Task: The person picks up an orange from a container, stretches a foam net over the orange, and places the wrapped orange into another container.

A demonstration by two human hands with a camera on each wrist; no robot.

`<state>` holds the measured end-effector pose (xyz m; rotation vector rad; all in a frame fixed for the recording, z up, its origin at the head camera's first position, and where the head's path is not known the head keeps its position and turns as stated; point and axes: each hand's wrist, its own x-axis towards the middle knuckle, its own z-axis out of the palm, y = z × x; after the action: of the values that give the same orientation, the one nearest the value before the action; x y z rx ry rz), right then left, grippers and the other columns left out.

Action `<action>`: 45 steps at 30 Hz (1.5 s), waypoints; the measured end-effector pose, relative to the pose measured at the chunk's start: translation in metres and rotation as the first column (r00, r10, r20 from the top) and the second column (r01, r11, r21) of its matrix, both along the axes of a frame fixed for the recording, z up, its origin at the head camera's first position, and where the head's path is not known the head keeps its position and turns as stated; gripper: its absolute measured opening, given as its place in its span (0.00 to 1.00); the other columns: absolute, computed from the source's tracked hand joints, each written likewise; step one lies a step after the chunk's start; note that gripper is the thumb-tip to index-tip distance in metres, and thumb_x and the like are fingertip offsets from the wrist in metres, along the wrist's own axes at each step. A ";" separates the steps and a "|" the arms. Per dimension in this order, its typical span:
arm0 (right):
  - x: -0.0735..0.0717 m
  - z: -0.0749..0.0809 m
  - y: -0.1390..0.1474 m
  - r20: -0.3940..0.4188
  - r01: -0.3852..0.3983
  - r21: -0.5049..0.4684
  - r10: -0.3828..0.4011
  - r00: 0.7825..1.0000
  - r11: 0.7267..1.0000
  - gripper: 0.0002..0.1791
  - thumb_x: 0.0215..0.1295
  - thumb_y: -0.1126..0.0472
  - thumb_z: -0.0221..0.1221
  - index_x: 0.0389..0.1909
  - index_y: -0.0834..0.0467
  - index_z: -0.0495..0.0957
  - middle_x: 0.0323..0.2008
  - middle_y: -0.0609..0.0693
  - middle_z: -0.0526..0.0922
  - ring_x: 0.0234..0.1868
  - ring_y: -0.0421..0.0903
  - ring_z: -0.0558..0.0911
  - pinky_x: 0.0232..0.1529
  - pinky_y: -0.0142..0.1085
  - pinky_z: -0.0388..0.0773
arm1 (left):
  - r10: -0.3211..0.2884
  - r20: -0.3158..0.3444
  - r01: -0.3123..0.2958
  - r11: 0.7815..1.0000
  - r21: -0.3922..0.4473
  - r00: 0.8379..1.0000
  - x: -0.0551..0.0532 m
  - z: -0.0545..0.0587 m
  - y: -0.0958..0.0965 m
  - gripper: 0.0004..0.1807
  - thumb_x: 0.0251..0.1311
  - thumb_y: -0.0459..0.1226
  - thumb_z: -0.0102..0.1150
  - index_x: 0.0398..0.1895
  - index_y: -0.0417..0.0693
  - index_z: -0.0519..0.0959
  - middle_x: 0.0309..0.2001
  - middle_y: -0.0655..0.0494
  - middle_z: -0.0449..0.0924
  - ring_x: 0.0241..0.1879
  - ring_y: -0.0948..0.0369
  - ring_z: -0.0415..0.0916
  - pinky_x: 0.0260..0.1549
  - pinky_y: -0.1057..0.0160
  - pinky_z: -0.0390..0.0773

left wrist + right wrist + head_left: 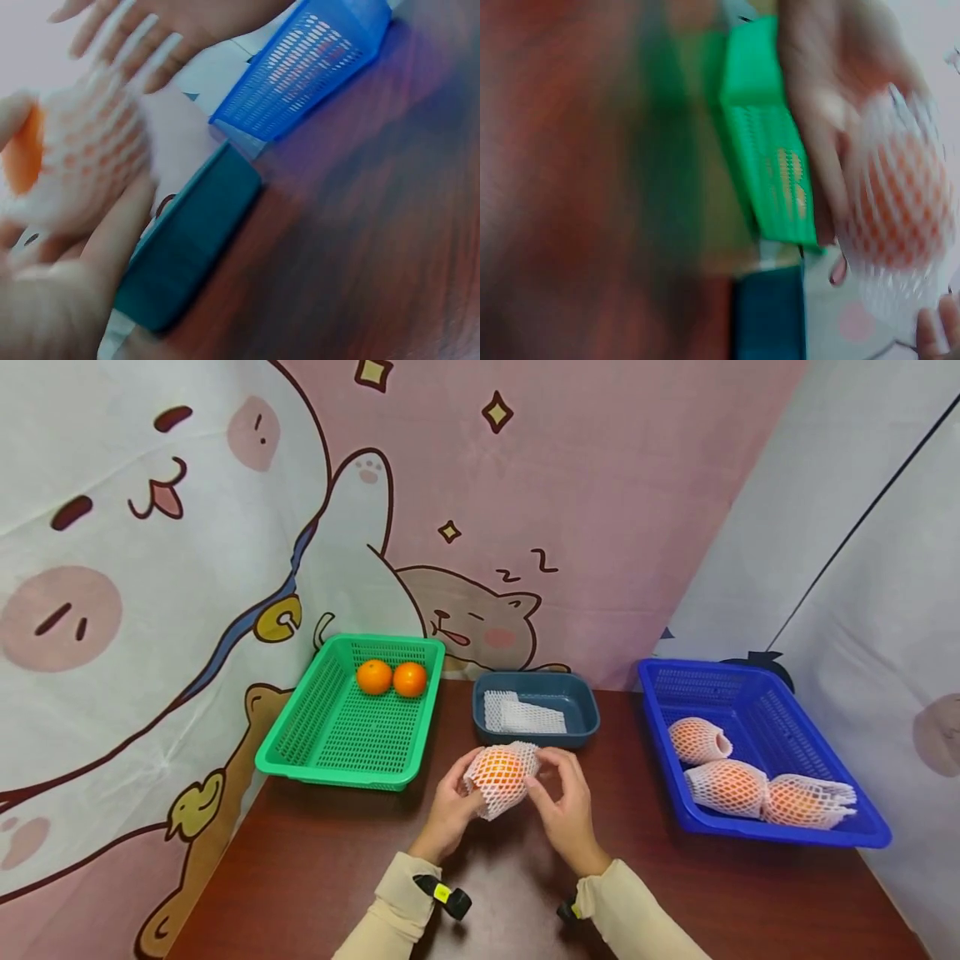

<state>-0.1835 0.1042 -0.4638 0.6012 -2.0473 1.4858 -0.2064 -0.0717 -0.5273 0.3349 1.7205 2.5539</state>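
Note:
An orange in a white foam net sleeve [500,772] is held above the table by my left hand [452,806], whose fingers curl round it. In the left wrist view, bare orange peel [26,154] shows at one end of the sleeve. Beside the sleeve's right end is my right hand [564,806], its fingers extended and its fingertips [939,326] close to the net; whether they touch it is hard to tell. Behind both hands stands a dark teal tray [581,710] with flat white foam net sleeves [528,716] in it.
At the left, a green basket [341,772] contains two bare oranges [409,679]. To the right stands a blue basket [772,681] with three net-wrapped oranges [726,787] near its front. A printed cloth [600,510] hangs behind the brown table [315,877].

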 end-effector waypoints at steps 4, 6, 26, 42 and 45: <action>-0.019 0.001 0.023 0.252 -0.231 -0.047 0.236 0.939 0.972 0.41 0.60 0.73 0.61 0.72 0.68 0.52 0.69 0.66 0.58 0.66 0.67 0.61 0.57 0.37 0.70 | -0.204 -0.015 0.205 0.979 0.010 0.979 0.001 0.004 -0.007 0.38 0.53 0.19 0.50 0.71 0.39 0.60 0.60 0.42 0.69 0.50 0.55 0.75 0.43 0.59 0.79; -0.029 -0.007 0.034 0.354 -0.377 -0.082 0.381 0.854 0.922 0.46 0.62 0.69 0.61 0.75 0.62 0.46 0.73 0.63 0.52 0.69 0.66 0.56 0.58 0.32 0.68 | -0.279 -0.029 0.279 0.960 -0.002 0.960 0.001 0.006 -0.009 0.38 0.53 0.19 0.49 0.71 0.39 0.59 0.60 0.42 0.69 0.50 0.55 0.75 0.43 0.59 0.79; -0.018 -0.020 0.024 0.414 -0.244 0.153 0.163 0.896 0.958 0.45 0.50 0.63 0.73 0.69 0.63 0.63 0.61 0.59 0.72 0.54 0.51 0.74 0.53 0.42 0.72 | -0.104 0.067 0.106 0.994 -0.037 0.992 0.010 0.005 0.002 0.30 0.65 0.35 0.58 0.69 0.39 0.62 0.57 0.41 0.72 0.47 0.54 0.78 0.43 0.48 0.80; -0.026 -0.036 0.034 0.360 -0.307 0.404 0.159 0.919 0.862 0.52 0.42 0.41 0.75 0.70 0.47 0.63 0.60 0.45 0.72 0.54 0.45 0.74 0.52 0.47 0.72 | -0.048 -0.168 -0.028 0.907 -0.420 0.985 0.018 0.032 -0.008 0.27 0.49 0.29 0.72 0.56 0.42 0.78 0.51 0.49 0.80 0.47 0.56 0.76 0.45 0.57 0.78; -0.024 -0.039 0.033 0.316 -0.298 0.400 0.174 0.933 0.867 0.50 0.43 0.41 0.75 0.68 0.49 0.66 0.58 0.45 0.74 0.52 0.43 0.75 0.50 0.45 0.73 | -0.039 -0.203 -0.060 0.887 -0.457 0.978 0.024 0.038 -0.011 0.28 0.51 0.30 0.72 0.58 0.42 0.77 0.53 0.47 0.79 0.49 0.54 0.77 0.47 0.52 0.77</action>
<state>-0.2078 0.1376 -0.5024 0.8996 -2.6427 1.2847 -0.1828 -0.0830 -0.4894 0.5762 2.3312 2.0726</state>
